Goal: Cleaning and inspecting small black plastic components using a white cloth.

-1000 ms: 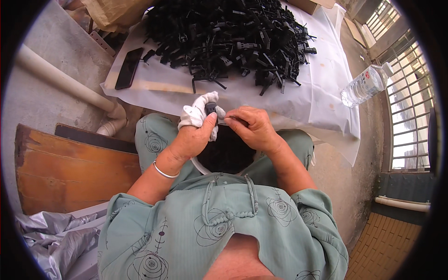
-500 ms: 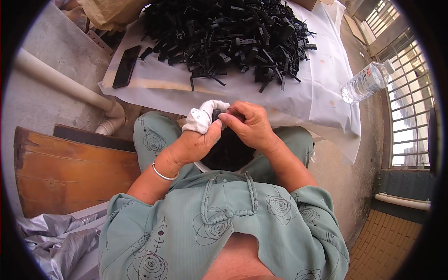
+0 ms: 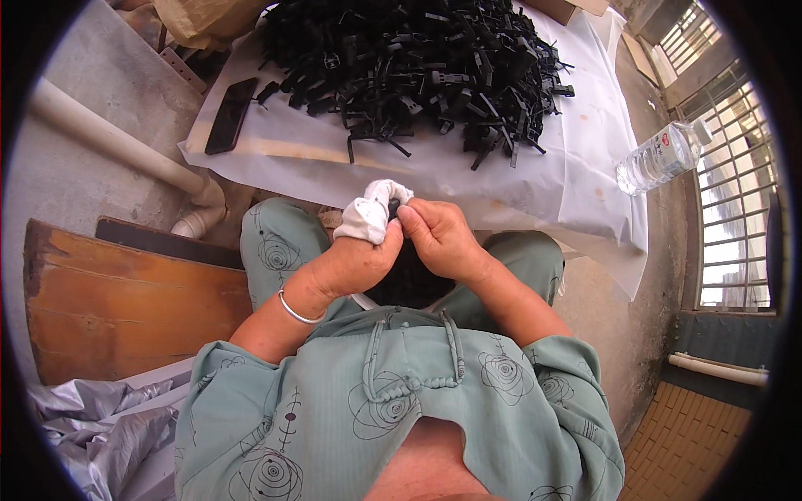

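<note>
Above my lap, my left hand (image 3: 361, 250) is closed around a small black plastic part (image 3: 393, 207). White cloth (image 3: 368, 215), perhaps a piece of glove, wraps its fingers, while the thumb is bare. Pressed up against the part from the other side is my right hand (image 3: 443, 240), bare and closed, with thumb and forefinger pinched together. Whatever sits inside the right fingers is hidden by the hand. Beyond both hands, a large heap of black plastic clips (image 3: 434, 75) with strap-like ends lies on the table.
White sheeting (image 3: 576, 184) covers the table and hangs over its edge. A phone (image 3: 230, 115) lies left of the heap; a clear water bottle (image 3: 660, 159) is at the right edge. Something dark (image 3: 409, 284) sits between my knees. A wooden board (image 3: 134, 309) and a pipe (image 3: 117, 138) are at left.
My right hand has rolled over, its fingers curling tighter; a dark edge that showed in them is now hidden. My left hand keeps its hold, and the view has shifted slightly.
</note>
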A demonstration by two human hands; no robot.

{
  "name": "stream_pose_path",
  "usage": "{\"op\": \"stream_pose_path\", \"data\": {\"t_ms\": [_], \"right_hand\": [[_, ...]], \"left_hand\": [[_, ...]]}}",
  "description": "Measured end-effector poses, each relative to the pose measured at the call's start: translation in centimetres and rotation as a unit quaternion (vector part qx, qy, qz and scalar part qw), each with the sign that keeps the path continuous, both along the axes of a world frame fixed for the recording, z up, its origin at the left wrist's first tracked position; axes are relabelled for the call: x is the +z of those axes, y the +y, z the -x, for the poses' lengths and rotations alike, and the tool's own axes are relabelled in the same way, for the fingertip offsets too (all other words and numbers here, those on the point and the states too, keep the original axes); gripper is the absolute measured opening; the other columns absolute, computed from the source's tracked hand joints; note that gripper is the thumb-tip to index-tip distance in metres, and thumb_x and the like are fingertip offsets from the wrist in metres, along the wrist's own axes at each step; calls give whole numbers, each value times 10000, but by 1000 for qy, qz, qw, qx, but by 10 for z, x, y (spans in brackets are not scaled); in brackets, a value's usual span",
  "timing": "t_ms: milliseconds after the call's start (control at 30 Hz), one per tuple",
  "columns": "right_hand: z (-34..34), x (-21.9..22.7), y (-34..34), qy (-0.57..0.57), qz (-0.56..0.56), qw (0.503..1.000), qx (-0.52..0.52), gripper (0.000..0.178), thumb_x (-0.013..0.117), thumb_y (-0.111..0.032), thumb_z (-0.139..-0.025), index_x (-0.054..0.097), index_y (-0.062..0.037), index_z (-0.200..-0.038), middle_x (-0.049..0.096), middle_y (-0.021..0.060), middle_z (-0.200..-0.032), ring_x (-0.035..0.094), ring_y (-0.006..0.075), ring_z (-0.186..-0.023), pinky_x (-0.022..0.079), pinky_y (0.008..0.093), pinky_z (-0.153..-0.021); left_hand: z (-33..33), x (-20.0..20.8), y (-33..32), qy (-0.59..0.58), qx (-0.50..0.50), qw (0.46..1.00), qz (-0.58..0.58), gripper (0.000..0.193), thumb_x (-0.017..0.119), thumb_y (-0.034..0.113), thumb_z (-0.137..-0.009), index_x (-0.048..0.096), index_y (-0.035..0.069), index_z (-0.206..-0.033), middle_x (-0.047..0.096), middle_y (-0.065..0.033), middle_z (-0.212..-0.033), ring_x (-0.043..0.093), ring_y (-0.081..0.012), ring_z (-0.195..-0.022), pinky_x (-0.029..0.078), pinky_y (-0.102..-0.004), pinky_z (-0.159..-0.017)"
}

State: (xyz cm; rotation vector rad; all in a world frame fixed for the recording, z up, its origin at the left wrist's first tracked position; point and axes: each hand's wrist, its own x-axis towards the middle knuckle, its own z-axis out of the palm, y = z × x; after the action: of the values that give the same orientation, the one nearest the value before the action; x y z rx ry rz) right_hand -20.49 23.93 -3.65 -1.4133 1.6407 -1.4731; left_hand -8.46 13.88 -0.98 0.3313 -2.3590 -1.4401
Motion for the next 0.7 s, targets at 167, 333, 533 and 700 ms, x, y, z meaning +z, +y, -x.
{"op": "stream_pose_path", "data": {"t_ms": [167, 333, 533, 700], "right_hand": [[1, -7, 1, -2, -28, 999, -23, 265, 471, -161, -935, 485, 8, -731, 454, 56, -605, 382, 134, -570, 384, 285, -537], [-6, -14, 1, -72, -34, 997, -18, 282, 463, -174, -946, 479, -15, -714, 387, -11, -607, 347, 82, -585, 355, 262, -518], [21, -2, 8, -94, 12, 994, -46, 352, 438, -272, -965, 506, -47, -703, 418, -53, -613, 362, 35, -541, 320, 196, -490], [25, -11, 10, -90, -4, 990, -105, 342, 448, -256, -960, 519, -32, -711, 424, -24, -603, 377, 59, -537, 334, 214, -498]], "left_hand": [[0, -4, 1, 24, -4, 1000, 13, 294, 438, 20, -783, 447, -14, -1075, 516, -138, -967, 506, -237, -894, 411, -299, -830], [1, -10, 1, -1, -5, 999, -54, 364, 431, -2, -767, 417, -15, -1131, 475, -101, -982, 461, -180, -917, 398, -290, -871], [7, 11, -7, 18, -6, 993, 119, 497, 601, 165, -831, 410, -30, -1246, 530, -162, -1089, 563, -213, -871, 454, -291, -807], [22, 14, -58, 95, 166, 911, 366, 406, 645, 77, -749, 541, 10, -1136, 587, -165, -1033, 574, -309, -941, 483, -346, -806]]}}
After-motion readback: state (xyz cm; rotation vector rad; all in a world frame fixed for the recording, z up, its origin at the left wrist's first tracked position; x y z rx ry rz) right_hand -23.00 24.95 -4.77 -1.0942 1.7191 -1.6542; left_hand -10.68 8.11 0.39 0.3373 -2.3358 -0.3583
